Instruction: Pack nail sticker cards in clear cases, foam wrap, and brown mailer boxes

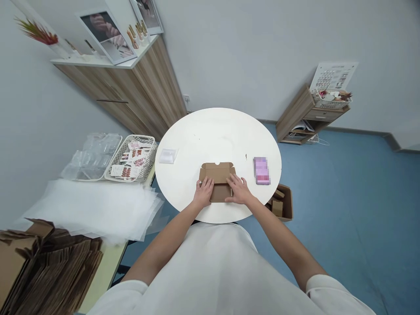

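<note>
A brown cardboard mailer box (pixel 218 173) lies on the white round table (pixel 218 131) in front of me, its flapped lid part raised at the far side and its shallow inside showing nearer to me. My left hand (pixel 204 192) grips the box's left side, fingers over the edge. On the right side my right hand (pixel 239 190) holds the box, its thumb and fingers apart along the wall and lid edge. A pinkish-purple pack (pixel 261 170), blurred out, lies to the right. At the table's left edge is a small clear plastic packet (pixel 168 156).
Left of the table, a side bench holds white baskets of printed cards (pixel 133 159) and clear plastic packaging (pixel 95 153), translucent sheets (pixel 92 203) and flattened cardboard boxes (pixel 62 271). A carton (pixel 287 203) stands on the floor at right. Cabinets (pixel 131 92) line the wall.
</note>
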Demonstrator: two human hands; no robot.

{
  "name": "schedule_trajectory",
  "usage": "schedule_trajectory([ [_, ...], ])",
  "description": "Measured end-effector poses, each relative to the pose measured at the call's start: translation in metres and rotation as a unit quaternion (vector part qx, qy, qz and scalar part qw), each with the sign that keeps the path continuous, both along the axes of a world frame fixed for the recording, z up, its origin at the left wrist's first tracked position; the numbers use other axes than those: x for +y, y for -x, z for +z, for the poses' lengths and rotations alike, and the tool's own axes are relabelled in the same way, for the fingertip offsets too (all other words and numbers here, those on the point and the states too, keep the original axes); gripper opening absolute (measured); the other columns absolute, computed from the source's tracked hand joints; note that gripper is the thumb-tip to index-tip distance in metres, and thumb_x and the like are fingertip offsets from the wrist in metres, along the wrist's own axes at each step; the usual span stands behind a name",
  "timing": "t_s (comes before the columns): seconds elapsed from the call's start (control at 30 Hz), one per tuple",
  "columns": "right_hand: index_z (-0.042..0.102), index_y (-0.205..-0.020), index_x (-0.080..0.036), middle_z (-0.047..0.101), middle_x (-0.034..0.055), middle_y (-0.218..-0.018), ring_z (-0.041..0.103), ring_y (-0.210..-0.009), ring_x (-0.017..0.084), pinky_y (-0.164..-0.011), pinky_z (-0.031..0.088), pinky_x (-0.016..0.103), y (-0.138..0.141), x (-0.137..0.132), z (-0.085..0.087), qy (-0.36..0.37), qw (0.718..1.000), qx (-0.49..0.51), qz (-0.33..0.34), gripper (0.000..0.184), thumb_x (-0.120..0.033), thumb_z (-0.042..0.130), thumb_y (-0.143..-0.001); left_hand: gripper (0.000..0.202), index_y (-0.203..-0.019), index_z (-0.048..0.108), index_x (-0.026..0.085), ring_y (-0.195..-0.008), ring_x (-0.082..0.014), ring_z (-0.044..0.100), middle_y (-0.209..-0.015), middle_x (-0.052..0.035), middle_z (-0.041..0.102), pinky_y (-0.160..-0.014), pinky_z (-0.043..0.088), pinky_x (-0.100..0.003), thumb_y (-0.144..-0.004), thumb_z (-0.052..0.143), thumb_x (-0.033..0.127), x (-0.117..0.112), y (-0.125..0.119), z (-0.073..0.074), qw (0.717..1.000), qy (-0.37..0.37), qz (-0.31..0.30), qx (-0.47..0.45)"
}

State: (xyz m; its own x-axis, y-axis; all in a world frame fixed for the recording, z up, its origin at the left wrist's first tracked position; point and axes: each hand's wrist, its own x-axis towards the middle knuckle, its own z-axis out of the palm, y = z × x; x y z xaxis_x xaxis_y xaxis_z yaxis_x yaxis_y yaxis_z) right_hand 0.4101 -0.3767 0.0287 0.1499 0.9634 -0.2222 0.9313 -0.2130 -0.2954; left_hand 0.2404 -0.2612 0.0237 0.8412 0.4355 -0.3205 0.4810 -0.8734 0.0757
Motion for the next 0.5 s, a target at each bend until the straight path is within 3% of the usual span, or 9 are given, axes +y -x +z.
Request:
schedule_trajectory([
  [0.07, 0.014, -0.136, -0.017, 0.012, 0.0136, -0.143, 0.006, -0.131, 0.031, -0.101, 0.005, 0.050, 0.008, -0.001, -0.004, 0.021, 0.999, -0.015, 0.046, 0.105, -0.060, 0.062, -0.053, 0.101, -0.136, 0.014, 0.016, -0.131, -0.0312, 0.002, -0.142, -0.0134, 0.019, -0.101, 0.003, -0.052, -0.051, 0.068, 0.025, 0.000, 0.000, 0.002, 1.000, 0.010, 0.005, -0.010],
  [0.17, 0.007, -0.137, -0.015, 0.015, 0.0138, -0.142, 0.007, -0.131, 0.030, -0.102, 0.004, 0.050, 0.014, 0.001, -0.012, 0.039, 0.998, -0.039, 0.038, 0.108, -0.054, 0.065, -0.053, 0.110, -0.136, 0.010, 0.019, -0.131, -0.0331, -0.002, -0.144, -0.0132, 0.010, -0.101, 0.004, -0.052, -0.047, 0.073, 0.035, -0.002, 0.012, 0.004, 0.998, 0.031, 0.050, -0.036],
  [0.27, 0.005, -0.137, -0.016, 0.014, 0.0127, -0.143, 0.006, -0.131, 0.029, -0.101, 0.005, 0.051, 0.014, 0.002, -0.018, 0.042, 0.998, -0.041, 0.032, 0.106, -0.051, 0.064, -0.055, 0.108, -0.136, 0.005, 0.019, -0.130, -0.0348, 0.000, -0.144, -0.0148, 0.004, -0.099, 0.013, -0.052, -0.053, 0.067, 0.052, -0.005, 0.041, -0.001, 0.975, 0.061, 0.203, -0.069],
  [0.33, 0.005, -0.137, -0.016, 0.014, 0.0124, -0.143, 0.005, -0.131, 0.029, -0.101, 0.006, 0.051, 0.013, 0.002, -0.020, 0.038, 0.998, -0.035, 0.034, 0.106, -0.051, 0.064, -0.056, 0.099, -0.136, 0.003, 0.018, -0.129, -0.0332, 0.013, -0.142, -0.0169, 0.011, -0.096, 0.024, -0.048, -0.062, 0.058, 0.055, -0.007, 0.064, -0.008, 0.934, 0.104, 0.331, -0.081],
  [0.37, 0.005, -0.137, -0.017, 0.013, 0.0123, -0.143, 0.005, -0.131, 0.029, -0.101, 0.006, 0.051, 0.013, 0.001, -0.021, 0.036, 0.998, -0.032, 0.034, 0.106, -0.051, 0.064, -0.056, 0.095, -0.135, 0.004, 0.016, -0.127, -0.0307, 0.022, -0.140, -0.0175, 0.018, -0.095, 0.029, -0.043, -0.066, 0.056, 0.053, -0.007, 0.075, -0.011, 0.918, 0.142, 0.359, -0.090],
  [0.5, 0.005, -0.137, -0.017, 0.014, 0.0124, -0.143, 0.006, -0.131, 0.028, -0.100, 0.005, 0.052, 0.012, -0.001, -0.021, 0.023, 0.999, -0.022, 0.030, 0.103, -0.048, 0.063, -0.057, 0.084, -0.135, 0.011, 0.014, -0.107, -0.0211, 0.048, -0.130, -0.0149, 0.037, -0.089, 0.038, -0.032, -0.068, 0.059, 0.031, -0.007, 0.092, -0.025, 0.891, 0.216, 0.373, -0.145],
])
